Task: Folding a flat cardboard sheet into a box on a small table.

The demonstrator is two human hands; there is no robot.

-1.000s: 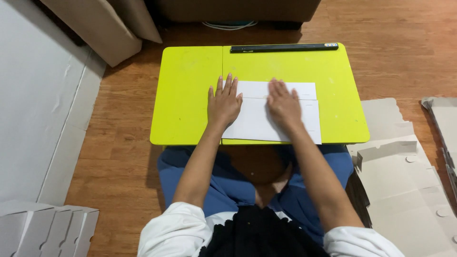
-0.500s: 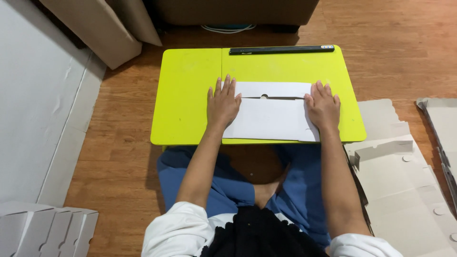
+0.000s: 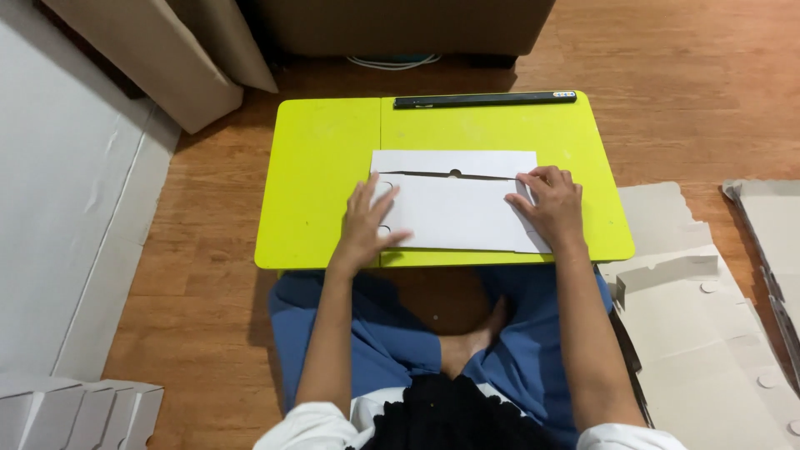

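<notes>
A flat white cardboard blank (image 3: pixel 457 204) lies on a small lime-green lap table (image 3: pixel 325 167), with a dark fold slit and a round notch near its top edge. My left hand (image 3: pixel 367 223) presses flat on the blank's left end, fingers spread. My right hand (image 3: pixel 552 205) rests on the blank's right end, fingers curled at the edge of the flap. I sit cross-legged behind the table in blue trousers.
A black bar (image 3: pixel 485 99) lies along the table's far edge. Flat grey cardboard sheets (image 3: pixel 692 317) are spread on the wooden floor to my right. Folded white boxes (image 3: pixel 75 412) sit at the lower left. Large cardboard pieces (image 3: pixel 150 58) lean at the upper left.
My right hand has slid from the middle of the blank out to its right end. My left hand has shifted slightly left and down. The top flap now shows a slit.
</notes>
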